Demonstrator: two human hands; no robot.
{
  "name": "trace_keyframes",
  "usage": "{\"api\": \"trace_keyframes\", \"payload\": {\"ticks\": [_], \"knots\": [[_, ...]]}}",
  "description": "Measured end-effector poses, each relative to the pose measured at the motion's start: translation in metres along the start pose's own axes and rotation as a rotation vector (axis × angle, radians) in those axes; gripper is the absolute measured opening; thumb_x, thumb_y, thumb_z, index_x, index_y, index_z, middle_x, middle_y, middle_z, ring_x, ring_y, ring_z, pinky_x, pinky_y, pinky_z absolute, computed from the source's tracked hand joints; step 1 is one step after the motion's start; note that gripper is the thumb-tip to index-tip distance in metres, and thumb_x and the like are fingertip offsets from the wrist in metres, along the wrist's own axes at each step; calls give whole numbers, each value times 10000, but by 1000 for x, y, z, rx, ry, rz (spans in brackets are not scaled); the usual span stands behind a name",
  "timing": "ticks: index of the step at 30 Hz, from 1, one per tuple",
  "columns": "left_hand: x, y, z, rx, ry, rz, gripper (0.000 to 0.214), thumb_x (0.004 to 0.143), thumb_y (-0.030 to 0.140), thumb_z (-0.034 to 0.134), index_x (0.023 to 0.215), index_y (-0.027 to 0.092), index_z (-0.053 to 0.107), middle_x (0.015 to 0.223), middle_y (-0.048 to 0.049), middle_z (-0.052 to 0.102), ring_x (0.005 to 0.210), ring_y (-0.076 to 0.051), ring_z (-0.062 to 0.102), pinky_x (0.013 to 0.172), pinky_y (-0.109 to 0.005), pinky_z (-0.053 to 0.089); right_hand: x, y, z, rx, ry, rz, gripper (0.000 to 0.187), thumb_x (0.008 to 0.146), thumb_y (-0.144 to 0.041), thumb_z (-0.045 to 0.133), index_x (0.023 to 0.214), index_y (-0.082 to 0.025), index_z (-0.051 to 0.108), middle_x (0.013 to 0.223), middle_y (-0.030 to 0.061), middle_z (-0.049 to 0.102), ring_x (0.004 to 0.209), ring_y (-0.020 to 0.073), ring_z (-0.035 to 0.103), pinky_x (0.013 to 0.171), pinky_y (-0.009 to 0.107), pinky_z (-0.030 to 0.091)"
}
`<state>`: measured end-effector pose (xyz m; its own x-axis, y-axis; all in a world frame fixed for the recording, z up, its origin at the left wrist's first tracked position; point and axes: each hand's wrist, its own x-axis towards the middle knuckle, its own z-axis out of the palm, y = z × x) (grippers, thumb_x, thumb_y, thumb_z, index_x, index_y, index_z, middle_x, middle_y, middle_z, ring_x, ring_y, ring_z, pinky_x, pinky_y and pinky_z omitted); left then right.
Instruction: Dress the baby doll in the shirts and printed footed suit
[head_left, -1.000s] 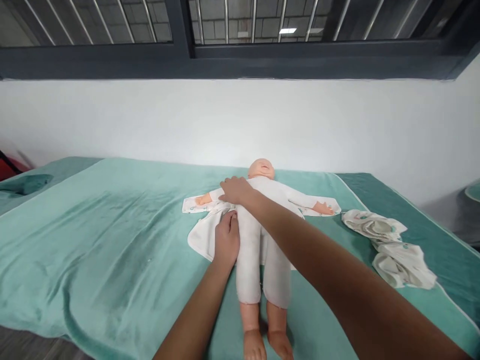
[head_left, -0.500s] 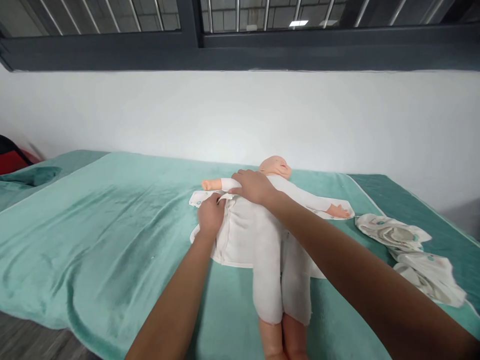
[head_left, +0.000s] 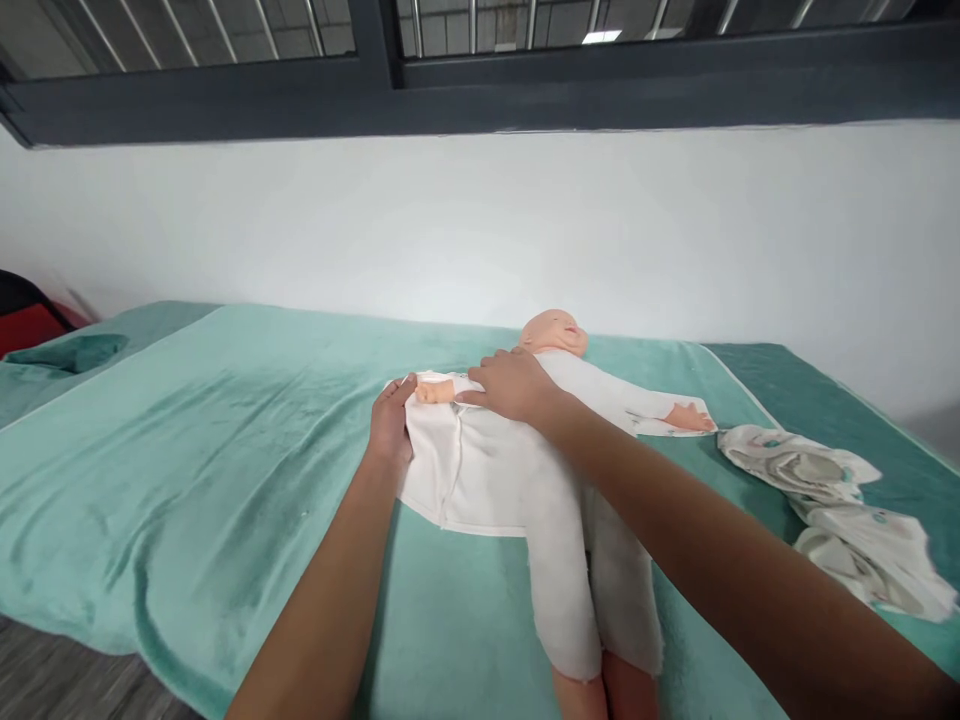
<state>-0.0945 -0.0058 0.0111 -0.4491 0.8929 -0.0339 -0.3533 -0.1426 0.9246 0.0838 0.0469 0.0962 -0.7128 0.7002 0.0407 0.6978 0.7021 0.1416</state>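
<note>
A baby doll (head_left: 559,333) in a white cloth body lies on its back on a teal blanket (head_left: 225,440), head toward the wall. A white garment (head_left: 465,470) lies spread under its torso. My left hand (head_left: 391,425) is closed on the garment's left edge beside the doll's bent arm (head_left: 435,391). My right hand (head_left: 514,385) reaches across and rests on the doll's shoulder and upper arm, fingers curved over it. The doll's other arm (head_left: 686,417) lies stretched out to the right.
Crumpled white printed clothes (head_left: 832,500) lie on the blanket at the right. A white wall and a dark window frame stand behind the bed. A dark teal cloth (head_left: 67,352) and something red (head_left: 22,325) sit at the far left.
The doll's left arm has been folded in toward its chest. My left hand moved up along the garment's edge. My right hand stayed on the shoulder. The view shifted left, so the doll sits further right.
</note>
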Motion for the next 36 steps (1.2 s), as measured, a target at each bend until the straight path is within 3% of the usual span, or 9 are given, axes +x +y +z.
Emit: {"api": "trace_keyframes", "payload": {"ticks": [4,7,9,15,18,25,32,36], "knots": [[-5,-10,7,423,184,318,292,815,444,646,712,211,503,656,40,518,619,-120,475,626,-255,384,2,-3,5,-26,-34,1,475,970,-591,438,975,-205,716,981,140,723,986,327,600,819,434,367],[-10,-13,12,733,52,442,250,873,400,590,715,220,519,643,35,535,642,-138,462,651,-264,356,4,-4,7,-53,-51,0,424,967,-536,469,946,-197,724,962,148,728,975,327,602,826,442,368],[-12,-12,14,761,-52,442,245,889,387,576,720,220,518,644,37,544,640,-139,459,651,-263,352,5,-5,8,-61,-53,3,404,966,-513,478,934,-197,727,947,152,730,968,328,605,831,446,367],[-19,-7,27,378,-140,364,260,899,418,596,768,200,542,717,22,574,709,-132,520,706,-247,413,8,-7,15,-31,-23,9,456,954,-554,465,924,-189,735,949,171,733,993,347,606,850,466,364],[-20,-8,39,224,-218,296,274,873,434,649,784,192,557,732,16,591,694,-119,525,675,-234,419,12,-9,20,-49,1,22,376,941,-458,504,950,-161,734,978,189,739,1003,354,616,853,467,368],[-18,-1,68,-271,-207,32,366,733,425,811,775,190,533,637,67,547,560,-67,500,576,-191,412,17,-12,19,-67,-23,74,270,914,-199,455,925,-142,719,963,186,737,999,332,632,860,450,378],[-21,8,72,-348,-373,-66,357,717,393,843,772,190,554,641,70,550,529,-50,510,550,-175,432,13,-11,20,-18,26,95,252,917,-176,466,1011,-118,693,1021,194,693,1003,318,611,859,407,390],[-19,4,60,-284,-340,-113,352,713,405,842,816,188,585,675,58,581,552,-64,536,579,-195,465,0,-8,13,44,81,45,264,929,-176,458,1046,-116,686,1087,170,690,1020,311,599,885,416,400]]}}
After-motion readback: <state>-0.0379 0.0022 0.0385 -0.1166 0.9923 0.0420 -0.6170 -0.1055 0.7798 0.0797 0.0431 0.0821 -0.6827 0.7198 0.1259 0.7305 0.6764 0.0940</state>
